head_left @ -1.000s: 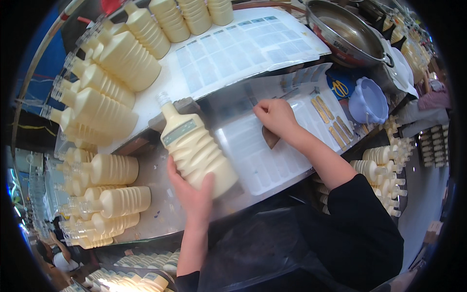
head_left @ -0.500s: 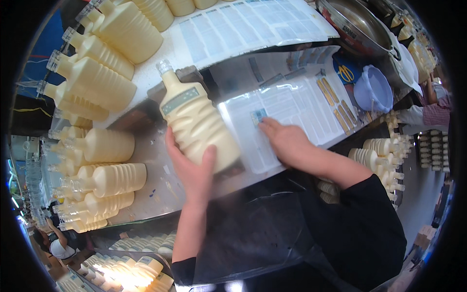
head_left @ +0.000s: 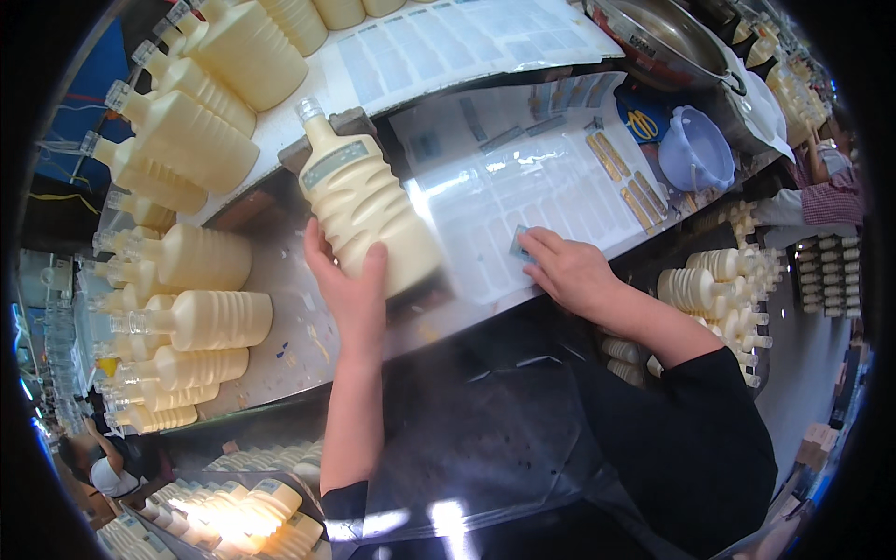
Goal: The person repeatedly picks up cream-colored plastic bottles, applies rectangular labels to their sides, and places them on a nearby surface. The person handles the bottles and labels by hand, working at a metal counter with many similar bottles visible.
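Note:
My left hand is wrapped round the lower body of a cream plastic bottle with a clear threaded neck. The bottle lies tilted on the work table, its neck pointing away from me against a dark block. A greenish-grey label strip sits across its shoulder. To the right, my right hand pinches a small bluish label at its fingertips, over the near edge of a glossy white label sheet. Part of that label is hidden under the fingers.
Similar cream bottles are stacked along the left side. More label sheets lie on the raised shelf behind. Gold label strips, yellow-handled scissors, a lilac bucket and a metal basin are at right. Other people work at both sides.
My right hand has drawn the small label toward me and slightly right across the sheet. The left hand still holds the bottle, and the whole view has shifted a little.

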`<state>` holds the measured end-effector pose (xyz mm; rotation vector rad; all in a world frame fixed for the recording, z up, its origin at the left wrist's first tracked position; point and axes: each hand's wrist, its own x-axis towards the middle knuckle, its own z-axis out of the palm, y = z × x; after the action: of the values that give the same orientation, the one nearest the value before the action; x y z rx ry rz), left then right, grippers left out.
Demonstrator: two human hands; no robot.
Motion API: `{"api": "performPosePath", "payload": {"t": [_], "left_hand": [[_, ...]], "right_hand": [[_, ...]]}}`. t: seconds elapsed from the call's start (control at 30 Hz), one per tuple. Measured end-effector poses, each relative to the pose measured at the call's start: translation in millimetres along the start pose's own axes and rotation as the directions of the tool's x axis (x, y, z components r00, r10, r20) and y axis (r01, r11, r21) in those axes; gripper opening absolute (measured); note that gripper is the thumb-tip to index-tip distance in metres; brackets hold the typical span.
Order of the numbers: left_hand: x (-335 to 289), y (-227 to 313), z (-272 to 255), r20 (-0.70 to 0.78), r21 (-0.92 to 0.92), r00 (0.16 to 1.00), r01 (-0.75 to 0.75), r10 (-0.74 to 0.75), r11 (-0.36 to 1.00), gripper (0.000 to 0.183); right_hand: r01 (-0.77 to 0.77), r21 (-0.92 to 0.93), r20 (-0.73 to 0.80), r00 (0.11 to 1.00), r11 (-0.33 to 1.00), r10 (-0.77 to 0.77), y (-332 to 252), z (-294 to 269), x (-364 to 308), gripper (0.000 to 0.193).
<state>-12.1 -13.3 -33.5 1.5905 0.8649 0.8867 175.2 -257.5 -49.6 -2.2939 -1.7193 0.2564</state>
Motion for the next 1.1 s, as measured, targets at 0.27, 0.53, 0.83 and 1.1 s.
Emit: {"api": "performPosePath", "payload": {"t": [0.27, 0.53, 0.83, 1.1], "left_hand": [[-30.5, -3.8, -12.3, -0.035, -0.020, 0.999, 0.020, -0.020, 1.000, 0.068], [-36.5, -5.0, -19.0, 0.017, 0.040, 0.998, -0.064, 0.063, 0.997, 0.059], [-43.5, -3.2, -29.8, 0.051, 0.084, 0.997, -0.054, 0.050, 0.995, 0.052], [-35.0, -3.6, -33.6, 0.105, -0.120, 0.991, 0.094, -0.081, 0.988, 0.054]], "right_hand": [[0.097, -0.399, -0.123, 0.980, 0.912, -0.158, -2.0, 14.1, -40.1, 0.043], [0.119, 0.073, -0.224, 0.969, 0.990, -0.100, 13.8, 13.0, -41.3, 0.016], [-0.410, 0.737, 0.230, 0.900, 0.538, 0.371, -29.7, -31.2, 38.7, 0.027], [0.335, 0.114, -0.509, 0.828, 0.935, -0.234, -120.2, -54.2, 91.2, 0.013]]}}
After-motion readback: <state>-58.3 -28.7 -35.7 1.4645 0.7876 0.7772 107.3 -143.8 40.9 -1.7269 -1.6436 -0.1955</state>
